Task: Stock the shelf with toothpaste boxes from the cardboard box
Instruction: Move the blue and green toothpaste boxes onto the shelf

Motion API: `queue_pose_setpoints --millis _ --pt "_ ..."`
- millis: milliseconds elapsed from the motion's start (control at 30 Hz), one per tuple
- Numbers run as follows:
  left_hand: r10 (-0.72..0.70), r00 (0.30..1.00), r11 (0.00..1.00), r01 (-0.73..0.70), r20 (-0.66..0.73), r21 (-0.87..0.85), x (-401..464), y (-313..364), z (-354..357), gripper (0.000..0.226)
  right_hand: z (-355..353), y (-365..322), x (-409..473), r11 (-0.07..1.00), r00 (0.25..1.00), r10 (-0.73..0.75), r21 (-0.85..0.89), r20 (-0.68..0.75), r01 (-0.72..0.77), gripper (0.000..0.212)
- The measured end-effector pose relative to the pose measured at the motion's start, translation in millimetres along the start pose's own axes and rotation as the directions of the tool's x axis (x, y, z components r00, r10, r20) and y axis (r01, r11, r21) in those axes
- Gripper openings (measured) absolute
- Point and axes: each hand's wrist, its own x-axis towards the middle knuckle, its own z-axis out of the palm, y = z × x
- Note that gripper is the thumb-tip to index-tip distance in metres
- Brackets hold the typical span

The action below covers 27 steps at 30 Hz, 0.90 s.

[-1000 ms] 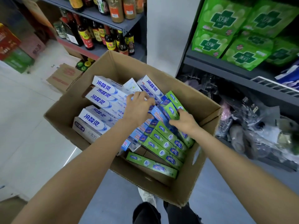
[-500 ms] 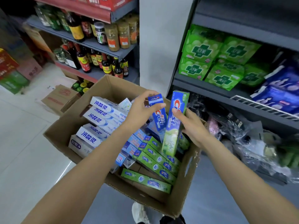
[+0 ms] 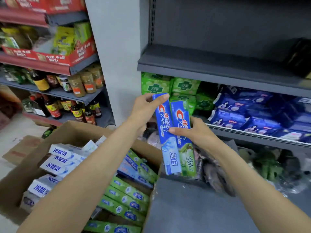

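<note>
Both hands grip the pair: my left hand (image 3: 144, 110) pinches the top of the blue toothpaste box (image 3: 165, 132), my right hand (image 3: 193, 132) wraps the middle of the green toothpaste box (image 3: 184, 140) beside it. They stand nearly upright, touching side to side, above the near-right corner of the cardboard box (image 3: 70, 132). I judge the bare dark shelf (image 3: 210, 64) lies up and far-right, nearer my right hand. Slim, glossy, stiff cartons; the metal ledge looks flat.
</note>
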Motion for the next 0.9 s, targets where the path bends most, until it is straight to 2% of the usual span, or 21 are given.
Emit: queue_pose_setpoints --millis 167,233,300,367,467,533,567,667,800,900 --pt "0.069 0.996 0.998 -0.069 0.063 0.010 20 27 98 0.017 -108 -10 -13 0.997 0.996 -0.064 -0.054 -0.069 0.061 0.020" --pt "0.097 0.987 0.993 -0.104 0.132 0.048 30 38 133 0.011 -156 -18 -16 0.983 0.992 -0.109 -0.157 -0.067 0.097 0.023" --pt "0.138 0.963 0.973 -0.175 0.233 0.147 41 49 161 0.011 -203 -25 -17 0.931 0.986 -0.154 -0.343 -0.065 0.123 0.027" --pt "0.187 0.914 0.916 -0.295 0.361 0.271 51 60 187 0.023 -246 -32 -18 0.836 0.981 -0.182 -0.535 -0.061 0.122 0.033" --pt "0.178 0.826 0.785 -0.447 0.536 0.429 63 76 228 0.037 -299 -44 -15 0.745 0.976 -0.214 -0.652 -0.028 0.145 0.032" --pt "0.254 0.821 0.694 -0.523 0.511 0.495 77 88 254 0.037 -328 -54 -7 0.714 0.973 -0.228 -0.684 -0.021 0.152 0.030" --pt "0.306 0.824 0.685 -0.539 0.478 0.491 87 92 266 0.034 -341 -58 -1 0.708 0.970 -0.242 -0.690 -0.033 0.153 0.029" --pt "0.370 0.860 0.752 -0.500 0.352 0.430 120 93 295 0.030 -379 -64 19 0.710 0.954 -0.280 -0.692 -0.111 0.128 0.033" --pt "0.306 0.935 0.901 -0.345 0.178 0.264 176 67 326 0.030 -423 -62 55 0.685 0.940 -0.255 -0.728 -0.228 0.009 0.055" --pt "0.289 0.951 0.925 -0.307 0.111 0.222 222 52 348 0.031 -450 -60 83 0.732 0.921 -0.227 -0.679 -0.316 -0.053 0.052"
